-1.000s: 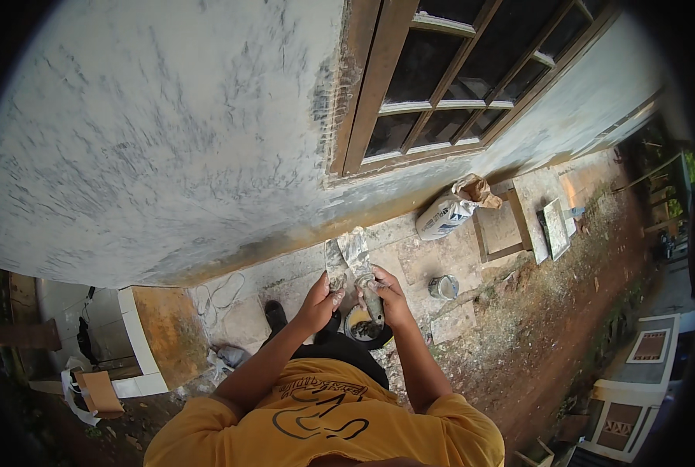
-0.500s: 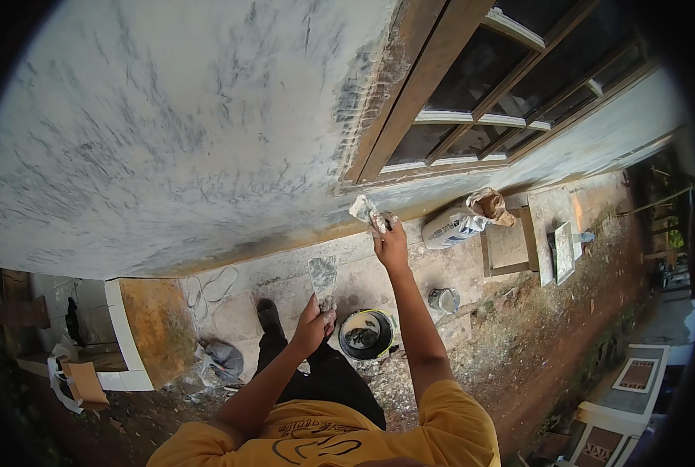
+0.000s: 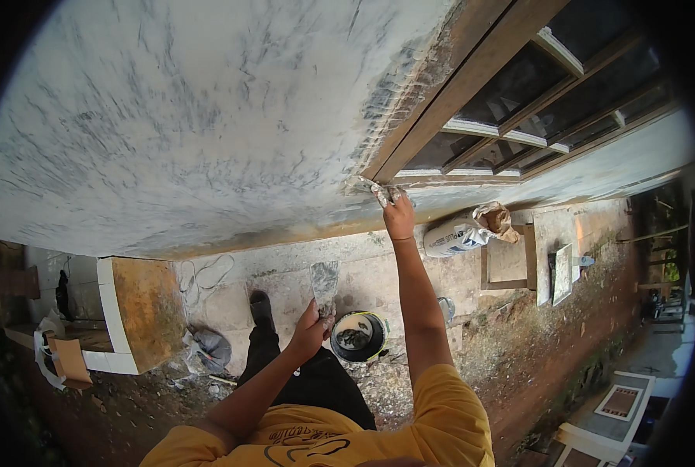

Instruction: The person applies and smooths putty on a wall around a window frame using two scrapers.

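Observation:
My right hand is closed round a small putty knife. Its blade lies against the wall at the lower corner of the wooden window frame. Rough grey patching runs along the wall beside that frame. Lower down, my left hand grips a second, wider putty knife by its handle, the flat blade smeared with grey-white filler and pointing toward the wall. Below and right of this hand stands a black bucket with whitish paste and dark patches inside.
A white sack with a torn brown paper top leans near the wall, beside a wooden stand. Partly behind my right arm is a small can. On the left are a tiled ledge, a grey plastic bag and a cardboard box.
My right hand has moved up to the wall, and its blade, earlier carrying a pale lump of filler away from the surface, now meets it. The left hand holds nearly the same pose.

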